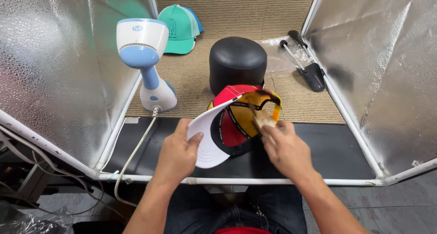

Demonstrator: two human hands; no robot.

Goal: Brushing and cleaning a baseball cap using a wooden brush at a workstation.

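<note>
Holding cap [236,120] w/ steamer [146,61], black dome [237,63] behind.

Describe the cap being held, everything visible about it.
The cap is a fabric baseball cap held upside down, inside facing the camera. Its crown is red and yellow with black taped seams, its flat brim white on the underside. The left hand grips the brim, thumb on the white surface. The right hand presses a small tan brush-like tool, blurred, into the crown's inside. It hangs above the black mat, before the black dome form.
</note>
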